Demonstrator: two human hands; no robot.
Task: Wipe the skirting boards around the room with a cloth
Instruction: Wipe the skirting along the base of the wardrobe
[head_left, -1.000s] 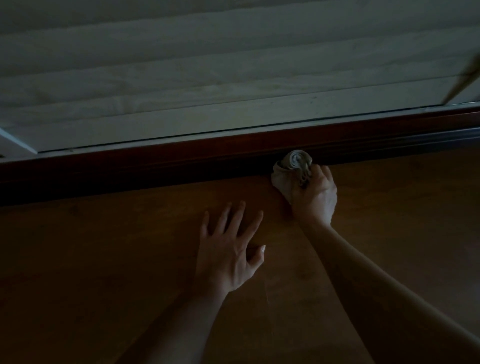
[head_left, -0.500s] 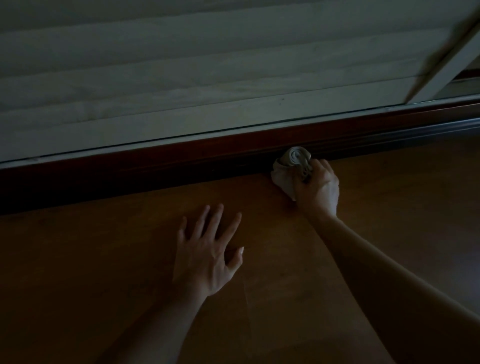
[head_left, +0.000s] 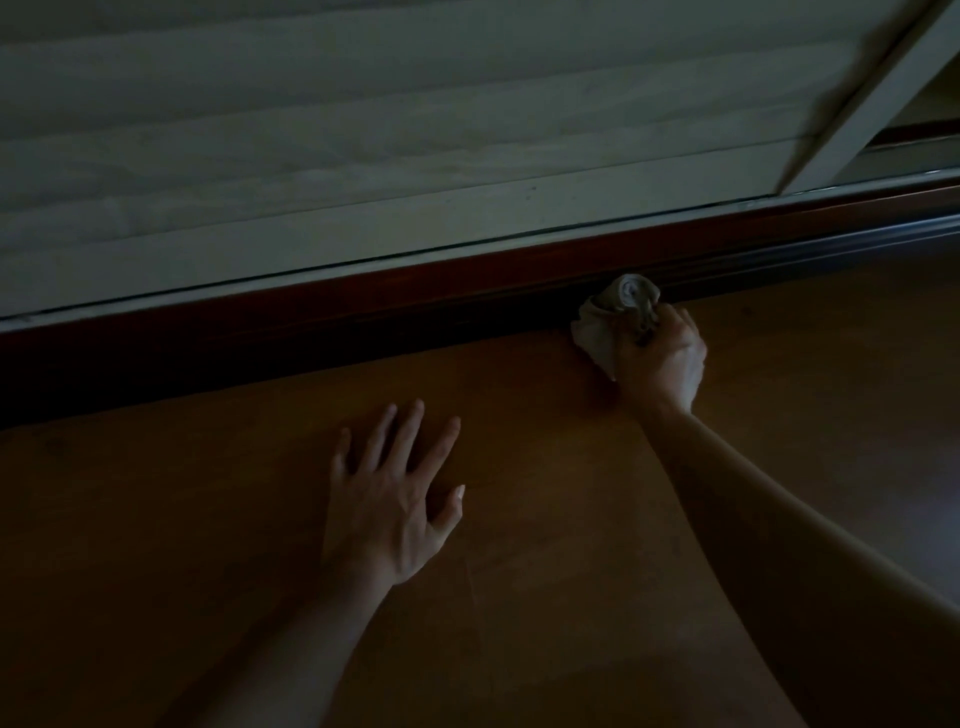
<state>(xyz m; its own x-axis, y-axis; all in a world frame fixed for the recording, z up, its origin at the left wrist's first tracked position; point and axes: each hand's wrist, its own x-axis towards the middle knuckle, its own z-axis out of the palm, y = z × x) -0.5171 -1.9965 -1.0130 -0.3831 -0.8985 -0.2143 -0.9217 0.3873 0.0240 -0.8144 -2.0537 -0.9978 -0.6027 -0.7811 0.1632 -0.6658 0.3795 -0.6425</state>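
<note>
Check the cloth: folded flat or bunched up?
Bunched up. The cloth is a crumpled wad gripped in the right hand, its rounded end pressed to the dark skirting board, a loose corner hanging toward the floor.

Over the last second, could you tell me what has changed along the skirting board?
The right hand has slid the bunched cloth rightward along the dark skirting board, towards the white frame post, which has come further into view. The left hand has dropped back to the left in the picture. Unchanged: the right hand's grip on the cloth, and the left hand spread flat on the wooden floor.
</note>
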